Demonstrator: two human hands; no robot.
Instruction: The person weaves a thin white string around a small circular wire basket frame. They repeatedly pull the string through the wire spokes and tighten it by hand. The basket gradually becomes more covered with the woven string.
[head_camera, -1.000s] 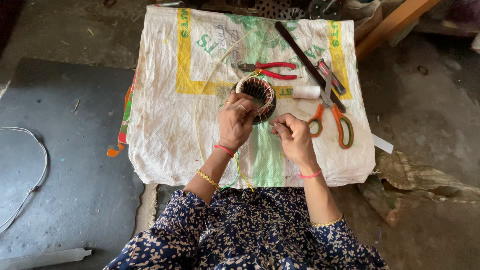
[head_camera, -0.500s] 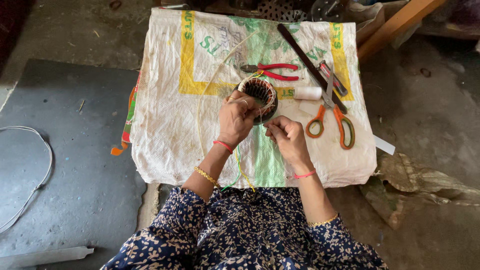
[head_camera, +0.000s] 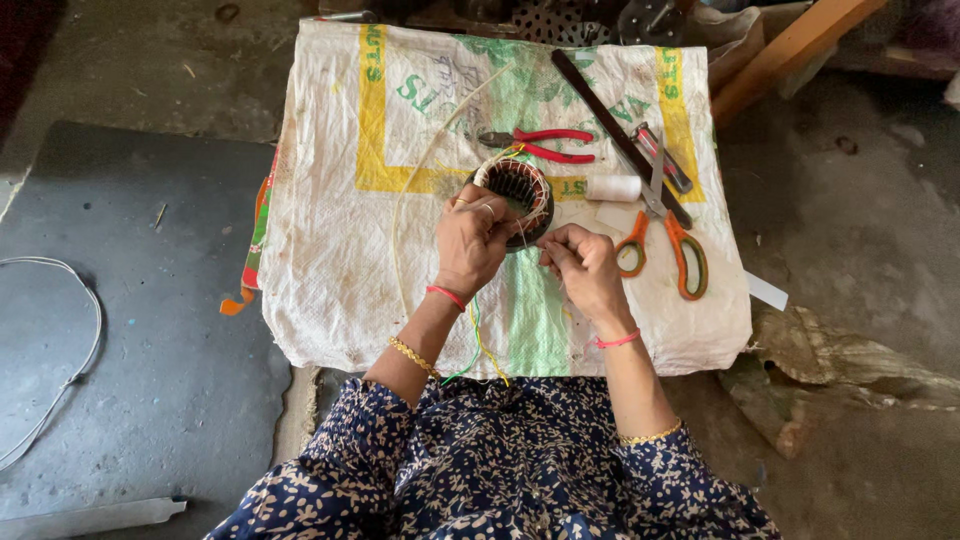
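Note:
A round motor stator (head_camera: 515, 190) with copper windings sits on a white woven sack (head_camera: 340, 250). My left hand (head_camera: 472, 238) grips its near rim. My right hand (head_camera: 580, 265) is pinched on a thin thread just right of the stator's near edge. Green and yellow wires (head_camera: 478, 345) hang from under my left wrist toward my lap. A thin pale cord (head_camera: 420, 180) curves across the sack to the left of the stator.
Red-handled pliers (head_camera: 545, 145), a white thread spool (head_camera: 612, 187), orange-handled scissors (head_camera: 665, 240) and a long dark bar (head_camera: 615, 135) lie on the sack to the right. A white wire (head_camera: 70, 360) loops on the dark mat at left.
My right hand has drawn in closer to the stator's near edge. My left hand keeps its hold on the stator. The view shifted slightly.

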